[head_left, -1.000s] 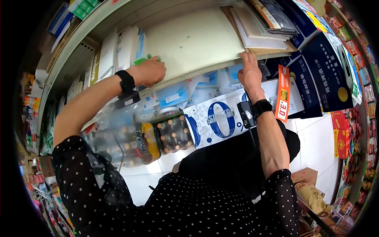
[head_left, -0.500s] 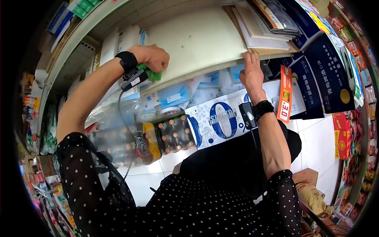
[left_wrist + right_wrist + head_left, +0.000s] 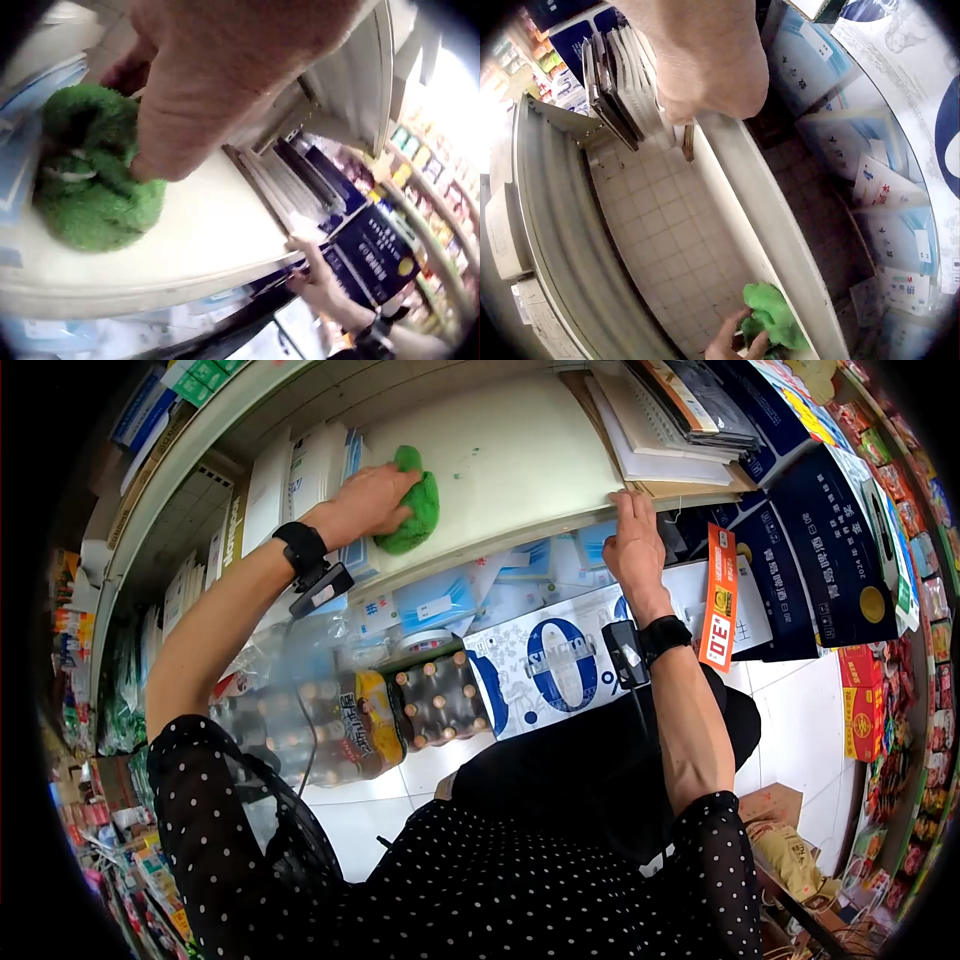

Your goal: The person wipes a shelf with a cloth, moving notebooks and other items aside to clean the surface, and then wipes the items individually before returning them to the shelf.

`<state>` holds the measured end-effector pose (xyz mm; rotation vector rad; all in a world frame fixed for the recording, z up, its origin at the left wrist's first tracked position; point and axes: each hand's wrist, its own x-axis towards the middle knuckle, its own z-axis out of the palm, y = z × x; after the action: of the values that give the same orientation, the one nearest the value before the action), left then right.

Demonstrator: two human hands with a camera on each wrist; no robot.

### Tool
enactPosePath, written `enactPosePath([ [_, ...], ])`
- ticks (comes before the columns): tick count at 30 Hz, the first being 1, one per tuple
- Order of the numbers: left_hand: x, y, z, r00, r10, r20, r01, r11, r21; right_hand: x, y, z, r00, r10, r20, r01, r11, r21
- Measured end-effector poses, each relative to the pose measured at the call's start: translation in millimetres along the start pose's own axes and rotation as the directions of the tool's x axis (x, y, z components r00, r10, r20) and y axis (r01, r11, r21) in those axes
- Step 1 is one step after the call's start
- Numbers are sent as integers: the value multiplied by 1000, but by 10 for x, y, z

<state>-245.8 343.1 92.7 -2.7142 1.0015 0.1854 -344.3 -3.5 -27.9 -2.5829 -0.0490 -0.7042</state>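
My left hand (image 3: 362,503) holds a bright green cloth (image 3: 415,510) against the pale shelf board (image 3: 500,470), just right of a stack of white and blue packets (image 3: 325,460). In the left wrist view the cloth (image 3: 101,202) is fluffy and bunched, and part of it is hidden behind the hand. Thumb and finger pinch it in the right wrist view. My right hand (image 3: 635,545) rests on the shelf's front edge, fingers laid over the top and thumb lower down, close to a pile of paper folders (image 3: 660,455).
Beneath the shelf lie blue-and-white packets (image 3: 435,600). Shrink-wrapped bottles (image 3: 440,700) and a white carton with blue print (image 3: 550,660) stand in front. Dark blue boxes (image 3: 830,550) and an orange price tag (image 3: 718,600) are at the right.
My left hand has moved about at the shelf's left part, first toward the front edge, then back and left. More of the green cloth now shows, spread to its right. My right hand stays put.
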Motion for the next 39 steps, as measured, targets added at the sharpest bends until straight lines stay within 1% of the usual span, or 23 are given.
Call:
enactPosePath([
  [1, -34, -2, -14, 997, -5, 70, 9, 999, -49, 0, -6, -10, 1000, 10, 12, -10, 1000, 1],
  [4, -139, -5, -80, 973, -6, 232, 28, 996, -90, -5, 7, 15, 1000, -2, 9, 2, 1000, -6],
  [6, -161, -87, 160, 986, 13, 169, 2, 996, -87, -1, 30, 8, 1000, -1, 3, 1, 1000, 8],
  [7, -160, -63, 185, 990, 24, 137, -13, 996, -85, 1, 21, 2, 1000, 11, 5, -11, 999, 30],
  [8, -131, -49, 199, 986, 38, 160, -32, 998, -45, -9, 8, 2, 1000, 23, 8, -23, 998, 55],
  [10, -113, 3, 209, 977, 45, 206, -53, 998, 31, -11, -7, 11, 999, 32, 20, -33, 999, 31],
  [13, -115, 56, 142, 969, 48, 242, -43, 999, -28, 5, -2, 9, 1000, 14, 12, -14, 1000, 6],
  [16, -83, 144, 132, 944, 45, 326, -43, 999, -15, -19, -2, 14, 1000, 21, 5, -21, 1000, 10],
  [19, -148, 137, 134, 941, 28, 338, 8, 994, -105, -6, -8, 18, 1000, 31, 6, -31, 999, 23],
  [22, -141, 39, 166, 915, 82, 394, 23, 967, -254, -5, -17, 8, 999, 38, 18, -38, 999, 28],
  [25, -84, -17, 220, 885, 95, 457, 108, 911, -399, 3, -18, -15, 999, 23, 23, -23, 1000, 12],
  [28, -72, 1, 197, 820, 111, 562, 140, 912, -385, -2, -20, -19, 1000, 23, 10, -23, 1000, 8],
  [31, -159, 47, 43, 918, 59, 392, 15, 983, -184, 7, -27, -44, 999, 39, 21, -39, 999, -5],
  [33, -221, 85, -46, 961, -116, 249, 167, 967, -194, -15, -35, -11, 999, 26, 25, -25, 1000, -8],
  [34, -228, 95, -85, 964, -205, 171, 238, 950, -202, -11, -26, 1, 1000, 11, 8, -11, 1000, -8],
  [35, -240, 108, -104, 962, -252, 102, 270, 924, -270, -5, -19, 12, 1000, -1, -12, 1, 1000, -10],
  [36, -253, 108, -85, 964, -261, -39, 236, 919, -314, -1, -10, 23, 1000, -4, -12, 4, 1000, -7],
  [37, -265, 136, -82, 946, -270, -180, 194, 915, -353, 2, -7, 17, 1000, -5, -12, 5, 1000, -5],
  [38, -280, 166, -80, 908, -278, -314, 146, 911, -386, -5, -4, 10, 1000, -5, -11, 5, 1000, -4],
  [39, -290, 176, -94, 885, -192, -424, 70, 955, -287, -6, -2, 5, 1000, -4, -8, 4, 1000, -1],
])
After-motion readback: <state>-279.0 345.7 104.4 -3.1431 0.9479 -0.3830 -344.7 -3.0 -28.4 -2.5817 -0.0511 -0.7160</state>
